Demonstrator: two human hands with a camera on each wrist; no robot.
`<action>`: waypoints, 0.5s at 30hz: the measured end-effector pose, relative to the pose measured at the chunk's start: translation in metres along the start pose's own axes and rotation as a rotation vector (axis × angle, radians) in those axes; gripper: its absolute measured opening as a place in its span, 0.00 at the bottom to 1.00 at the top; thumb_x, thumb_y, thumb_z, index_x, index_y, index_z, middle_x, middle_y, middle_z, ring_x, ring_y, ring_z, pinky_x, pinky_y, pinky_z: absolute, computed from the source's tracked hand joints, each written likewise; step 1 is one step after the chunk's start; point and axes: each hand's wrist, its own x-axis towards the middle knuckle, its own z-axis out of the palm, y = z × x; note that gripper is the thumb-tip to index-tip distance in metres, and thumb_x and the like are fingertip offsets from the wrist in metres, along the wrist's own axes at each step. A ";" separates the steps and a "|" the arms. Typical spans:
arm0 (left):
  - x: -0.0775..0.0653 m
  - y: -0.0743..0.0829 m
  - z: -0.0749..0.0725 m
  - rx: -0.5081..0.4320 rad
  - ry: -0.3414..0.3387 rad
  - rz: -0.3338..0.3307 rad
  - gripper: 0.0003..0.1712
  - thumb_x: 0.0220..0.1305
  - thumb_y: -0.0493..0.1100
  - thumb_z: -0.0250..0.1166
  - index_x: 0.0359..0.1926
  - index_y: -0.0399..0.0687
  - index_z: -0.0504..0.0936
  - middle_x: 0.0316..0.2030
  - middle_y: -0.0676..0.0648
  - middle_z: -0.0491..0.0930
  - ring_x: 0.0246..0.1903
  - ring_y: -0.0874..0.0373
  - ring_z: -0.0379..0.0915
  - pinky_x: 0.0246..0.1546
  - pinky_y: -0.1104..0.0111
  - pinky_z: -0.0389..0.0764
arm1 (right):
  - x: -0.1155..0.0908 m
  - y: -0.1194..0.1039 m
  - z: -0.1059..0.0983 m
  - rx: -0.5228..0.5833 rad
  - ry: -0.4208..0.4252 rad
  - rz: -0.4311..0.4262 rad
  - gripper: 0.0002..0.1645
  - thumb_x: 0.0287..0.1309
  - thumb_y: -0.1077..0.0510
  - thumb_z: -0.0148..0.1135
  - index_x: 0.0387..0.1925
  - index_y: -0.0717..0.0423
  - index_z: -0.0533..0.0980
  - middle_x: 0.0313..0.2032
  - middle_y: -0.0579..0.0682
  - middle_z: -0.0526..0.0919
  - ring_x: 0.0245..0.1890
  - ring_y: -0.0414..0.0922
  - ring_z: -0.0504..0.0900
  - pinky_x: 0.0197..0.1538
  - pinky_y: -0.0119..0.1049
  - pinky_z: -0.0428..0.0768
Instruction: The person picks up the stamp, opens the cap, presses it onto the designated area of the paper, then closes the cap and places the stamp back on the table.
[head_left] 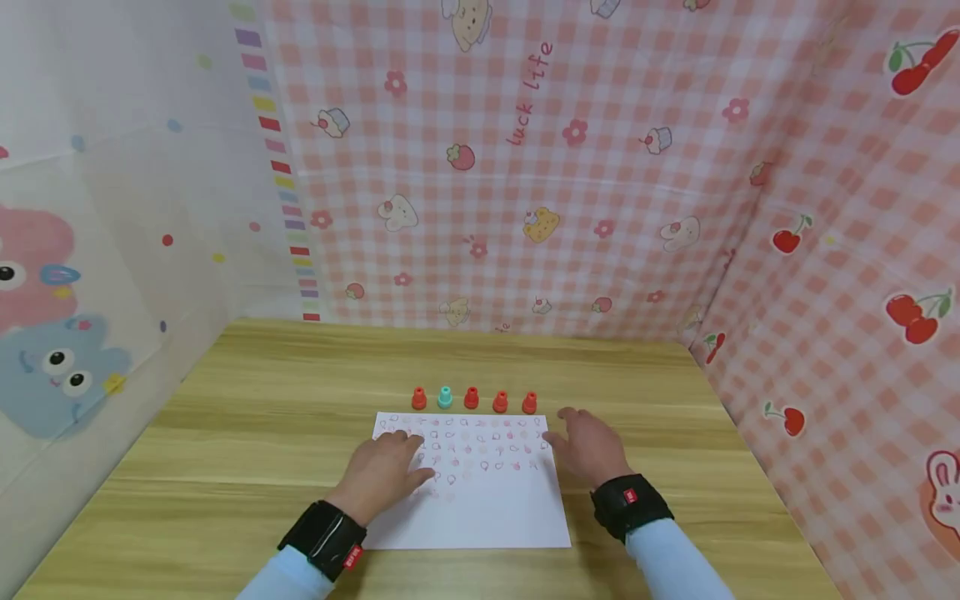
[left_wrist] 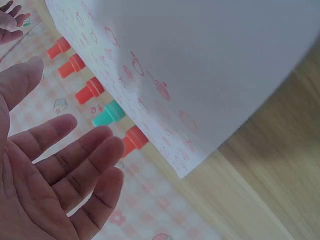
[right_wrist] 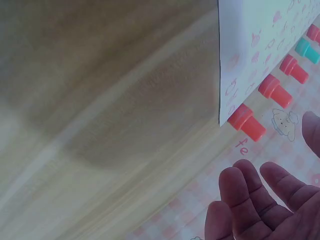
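A white sheet of paper [head_left: 510, 512] lies on the wooden table, its upper part covered in rows of small red and pink stamped prints. Along its far edge stand several red stampers [head_left: 471, 398] and one teal stamper [head_left: 446, 397] in a row. My left hand [head_left: 381, 473] is over the paper's left side, fingers loosely spread and holding nothing. By the paper's right edge is my right hand [head_left: 592, 447], also relaxed with nothing in it, nearest to the rightmost red stamper [right_wrist: 247, 123]. In the left wrist view the left palm [left_wrist: 35, 185] shows bare.
The wooden table [head_left: 225, 433] reaches back to a pink checked cloth wall [head_left: 487, 183]. A white cloth with cartoon figures [head_left: 150, 208] hangs at the left, and a cherry-print cloth [head_left: 847, 250] at the right. Black bands [head_left: 632, 506] circle both wrists.
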 end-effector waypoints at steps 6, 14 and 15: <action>0.003 0.003 0.000 -0.070 -0.069 -0.016 0.21 0.56 0.54 0.74 0.43 0.44 0.85 0.34 0.48 0.84 0.34 0.54 0.80 0.35 0.58 0.81 | 0.013 -0.001 -0.004 0.030 -0.022 0.008 0.29 0.63 0.47 0.67 0.57 0.63 0.76 0.48 0.59 0.84 0.45 0.55 0.82 0.51 0.53 0.79; 0.003 0.007 -0.002 -0.179 -0.126 -0.013 0.17 0.54 0.47 0.76 0.42 0.44 0.86 0.36 0.46 0.86 0.38 0.51 0.80 0.40 0.55 0.79 | 0.032 0.002 -0.003 0.023 -0.072 0.025 0.29 0.63 0.47 0.66 0.57 0.63 0.76 0.46 0.59 0.84 0.43 0.55 0.82 0.52 0.53 0.79; 0.003 0.007 -0.002 -0.183 -0.127 -0.011 0.17 0.53 0.46 0.77 0.42 0.44 0.86 0.36 0.46 0.86 0.38 0.51 0.80 0.41 0.55 0.79 | 0.035 0.002 -0.002 0.016 -0.074 0.020 0.30 0.62 0.46 0.66 0.57 0.62 0.76 0.46 0.59 0.84 0.44 0.55 0.82 0.52 0.53 0.79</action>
